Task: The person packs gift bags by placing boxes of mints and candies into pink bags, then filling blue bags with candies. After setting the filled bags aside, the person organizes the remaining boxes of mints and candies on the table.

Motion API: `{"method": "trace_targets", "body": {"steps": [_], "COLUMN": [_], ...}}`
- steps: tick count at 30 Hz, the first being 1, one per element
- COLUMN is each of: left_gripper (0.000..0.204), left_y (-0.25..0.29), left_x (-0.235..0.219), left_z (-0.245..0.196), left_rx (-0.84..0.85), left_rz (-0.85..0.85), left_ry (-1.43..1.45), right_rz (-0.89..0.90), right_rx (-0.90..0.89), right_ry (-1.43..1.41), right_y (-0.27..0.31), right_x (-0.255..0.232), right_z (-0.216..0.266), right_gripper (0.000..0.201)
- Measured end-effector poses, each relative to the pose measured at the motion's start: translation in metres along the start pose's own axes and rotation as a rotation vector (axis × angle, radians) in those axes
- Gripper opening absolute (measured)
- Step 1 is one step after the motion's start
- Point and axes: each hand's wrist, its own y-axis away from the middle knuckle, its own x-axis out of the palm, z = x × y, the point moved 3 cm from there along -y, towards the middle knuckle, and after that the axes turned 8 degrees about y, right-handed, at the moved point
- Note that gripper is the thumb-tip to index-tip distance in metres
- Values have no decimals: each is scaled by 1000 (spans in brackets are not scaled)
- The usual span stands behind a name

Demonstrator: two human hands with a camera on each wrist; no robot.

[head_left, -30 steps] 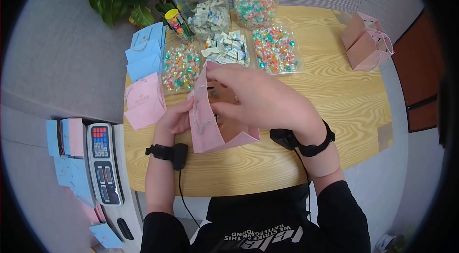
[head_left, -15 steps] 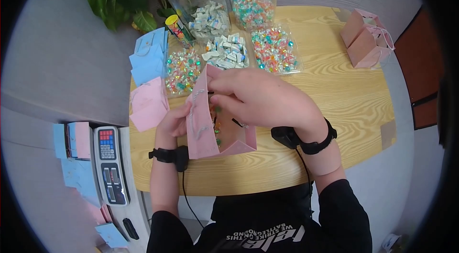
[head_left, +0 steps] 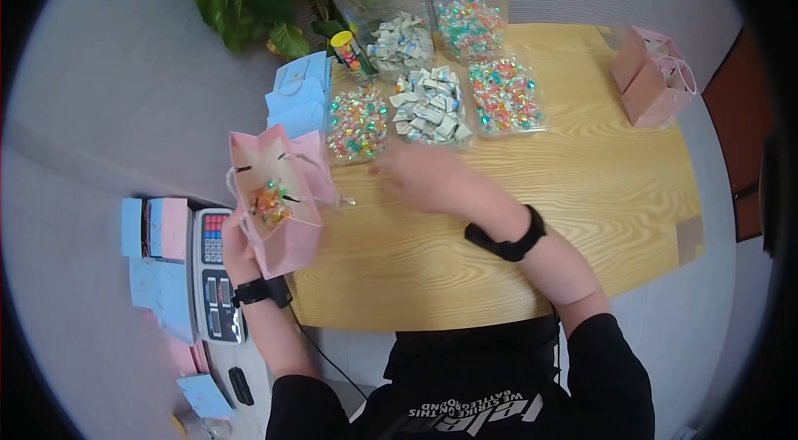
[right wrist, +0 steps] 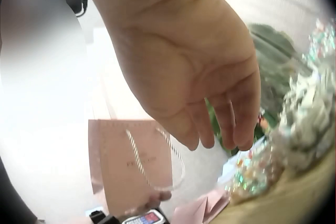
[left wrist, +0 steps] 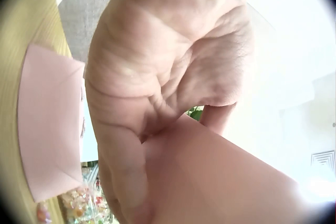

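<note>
A pink paper gift bag [head_left: 297, 247] with twisted rope handles is tilted at the table's left edge, its mouth facing the head camera. Several wrapped candies [head_left: 269, 205] lie inside it. My left hand [head_left: 238, 244] grips the bag by its side; in the left wrist view the pink paper runs between thumb and fingers. Over the table, my right hand [head_left: 428, 176] holds nothing, its fingers loosely bent in the right wrist view. It is nearest to the tray of white-wrapped sweets [head_left: 431, 111]. One small wrapped candy [head_left: 347, 201] lies on the wood between the hands.
Trays of colourful candies [head_left: 357, 126] [head_left: 504, 97] flank the white sweets, with clear bins behind. Blue bags [head_left: 297, 99] and a flat pink bag [head_left: 320, 161] lie at left. A scale [head_left: 218, 299] stands beside the table; upright pink bags [head_left: 657, 91] stand far right.
My right hand has come out of the pink bag and moved right, fingers empty. My left hand has carried the bag left, turning its mouth so the candies inside show.
</note>
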Motion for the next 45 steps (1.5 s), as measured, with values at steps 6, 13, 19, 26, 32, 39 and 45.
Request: {"method": "trace_targets", "body": {"steps": [6, 13, 19, 26, 32, 39, 45], "left_gripper": [46, 54, 56, 57, 59, 63, 55], "left_y": [26, 18, -6, -65, -93, -93, -96], "left_x": [-23, -27, 17, 78, 84, 70, 57], "left_z": [-11, 14, 53, 124, 150, 153, 155], "left_rx": [-1, -128, -380, -576, -698, -688, -685], "left_rz": [-30, -47, 66, 215, 226, 272, 234], "left_ry": [22, -122, -171, -304, -275, -225, -33], "right_rz": [-16, -154, -131, -470, -305, -128, -134], "right_rx": [-122, -150, 141, 585, 607, 632, 621], "right_ry": [56, 231, 155, 269, 326, 348, 289], "right_y": [-35, -38, 34, 67, 55, 49, 47], "right_x": [85, 98, -28, -109, -74, -58, -52], "right_z": [40, 28, -17, -118, -141, -133, -141], "right_gripper": [22, 8, 10, 15, 19, 46, 44]}}
